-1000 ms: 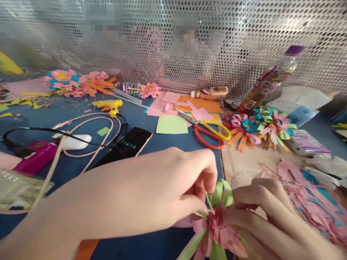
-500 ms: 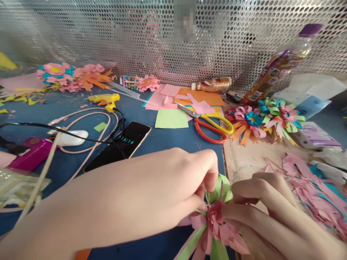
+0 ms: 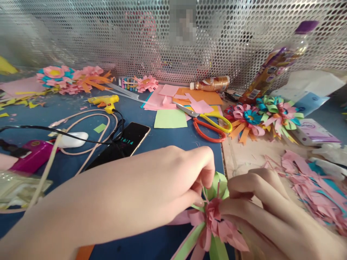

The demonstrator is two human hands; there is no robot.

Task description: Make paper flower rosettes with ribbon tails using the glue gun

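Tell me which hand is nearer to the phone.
Left. The left hand lies just in front of the phone, slightly to its right; the right hand is farther right, beyond the paper flower.

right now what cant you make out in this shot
- Head view: the middle of the paper flower is covered by the left hand and right hand.
- Its lower strips are cut off by the bottom edge.
- The people behind the perforated screen are blurred.
- The lettering on the purple packet is too small to read.
- Part of the phone lies under a black cable.
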